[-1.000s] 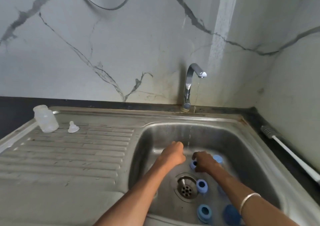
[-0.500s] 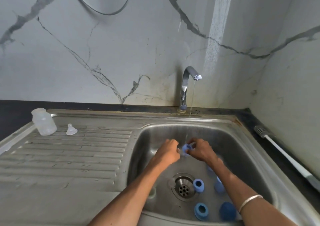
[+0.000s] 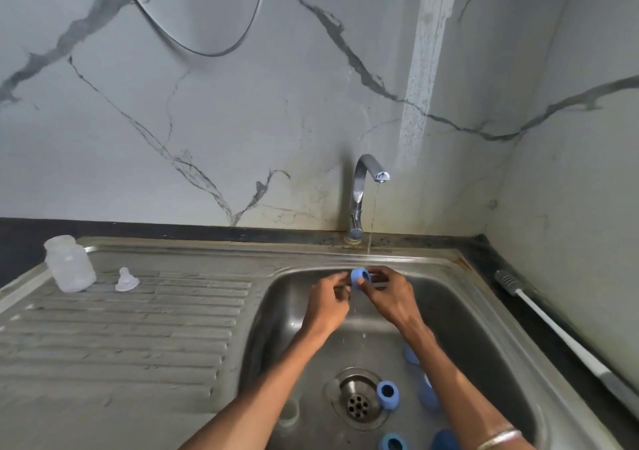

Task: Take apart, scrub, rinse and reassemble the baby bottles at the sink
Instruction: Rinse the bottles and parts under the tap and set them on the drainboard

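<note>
Both hands pinch a blue collar ring [image 3: 360, 275] under the tap's [image 3: 366, 187] thin stream, over the sink [image 3: 484, 328]: right hand [image 3: 392, 299] gripping its side, left hand [image 3: 326, 302] at its edge. Best to turn it slowly so water runs through the threads, holding firmly; wet plastic slips.

no readable text, label, brand, number or sign appears anywhere in this view.
</note>
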Action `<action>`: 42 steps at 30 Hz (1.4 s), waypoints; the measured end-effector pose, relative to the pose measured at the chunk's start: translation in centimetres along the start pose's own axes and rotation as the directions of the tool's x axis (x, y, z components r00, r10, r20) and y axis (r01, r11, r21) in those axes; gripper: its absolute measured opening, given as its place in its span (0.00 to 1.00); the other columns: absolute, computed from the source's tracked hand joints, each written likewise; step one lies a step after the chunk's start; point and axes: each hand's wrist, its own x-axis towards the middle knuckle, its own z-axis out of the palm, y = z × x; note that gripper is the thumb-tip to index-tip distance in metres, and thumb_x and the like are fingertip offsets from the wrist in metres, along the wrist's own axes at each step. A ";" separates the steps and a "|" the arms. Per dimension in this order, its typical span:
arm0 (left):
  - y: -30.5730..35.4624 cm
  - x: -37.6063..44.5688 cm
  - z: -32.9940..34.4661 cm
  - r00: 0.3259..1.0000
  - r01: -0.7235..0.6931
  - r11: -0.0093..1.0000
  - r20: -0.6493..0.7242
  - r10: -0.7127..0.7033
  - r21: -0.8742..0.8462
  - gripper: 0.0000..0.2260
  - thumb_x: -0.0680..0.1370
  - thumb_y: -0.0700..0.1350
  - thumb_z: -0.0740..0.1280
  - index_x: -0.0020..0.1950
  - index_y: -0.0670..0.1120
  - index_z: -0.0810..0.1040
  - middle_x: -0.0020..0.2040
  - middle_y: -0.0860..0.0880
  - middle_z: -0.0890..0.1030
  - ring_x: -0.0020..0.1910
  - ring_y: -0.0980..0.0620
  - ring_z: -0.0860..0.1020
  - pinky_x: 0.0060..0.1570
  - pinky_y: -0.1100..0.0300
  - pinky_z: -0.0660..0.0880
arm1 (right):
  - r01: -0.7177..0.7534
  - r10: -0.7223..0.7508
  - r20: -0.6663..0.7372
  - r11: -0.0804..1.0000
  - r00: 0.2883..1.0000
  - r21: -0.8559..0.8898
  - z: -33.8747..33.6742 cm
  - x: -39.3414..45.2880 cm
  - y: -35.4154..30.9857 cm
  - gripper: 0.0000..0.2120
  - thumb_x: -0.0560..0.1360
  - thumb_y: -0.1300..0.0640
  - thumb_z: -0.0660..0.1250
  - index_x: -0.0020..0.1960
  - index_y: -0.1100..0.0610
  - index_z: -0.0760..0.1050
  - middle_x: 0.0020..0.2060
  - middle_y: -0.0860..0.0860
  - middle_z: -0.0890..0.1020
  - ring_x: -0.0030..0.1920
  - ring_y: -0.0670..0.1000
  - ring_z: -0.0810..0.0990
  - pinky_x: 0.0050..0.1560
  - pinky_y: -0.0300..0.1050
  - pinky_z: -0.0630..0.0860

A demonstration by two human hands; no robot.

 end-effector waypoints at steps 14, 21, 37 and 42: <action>-0.1 1.0 0.5 0.997 0.029 0.934 -0.052 -0.050 -0.357 0.19 0.75 0.30 0.70 0.64 0.44 0.80 0.49 0.47 0.86 0.48 0.53 0.85 0.50 0.55 0.82 | -0.051 0.031 0.096 0.976 0.995 0.212 1.1 0.8 0.4 0.18 0.73 0.47 0.75 0.59 0.54 0.81 0.50 0.48 0.85 0.48 0.46 0.85 0.55 0.46 0.82; 0.1 1.3 1.5 1.000 0.003 0.966 -0.028 -0.011 -0.260 0.25 0.75 0.30 0.67 0.71 0.46 0.75 0.57 0.48 0.83 0.51 0.51 0.83 0.56 0.52 0.80 | -0.201 0.111 0.188 0.792 0.976 0.576 0.3 0.6 0.2 0.10 0.78 0.60 0.69 0.59 0.58 0.81 0.52 0.56 0.86 0.53 0.53 0.85 0.59 0.48 0.80; 0.1 1.3 1.6 0.996 -0.027 0.935 -0.091 -0.006 -0.353 0.10 0.76 0.33 0.70 0.51 0.45 0.86 0.45 0.50 0.87 0.44 0.54 0.84 0.49 0.54 0.81 | -0.275 0.114 0.289 0.744 0.950 0.609 -0.4 0.2 -0.9 0.10 0.78 0.59 0.68 0.57 0.60 0.82 0.51 0.59 0.85 0.54 0.55 0.84 0.56 0.47 0.81; 0.3 1.2 1.4 0.998 -0.035 0.936 -0.053 0.018 -0.350 0.11 0.75 0.33 0.71 0.54 0.45 0.85 0.46 0.51 0.87 0.46 0.56 0.85 0.50 0.57 0.81 | -0.266 0.168 0.213 0.740 0.962 0.618 -0.5 0.4 -0.4 0.10 0.78 0.56 0.70 0.57 0.60 0.81 0.49 0.59 0.85 0.50 0.56 0.85 0.49 0.45 0.81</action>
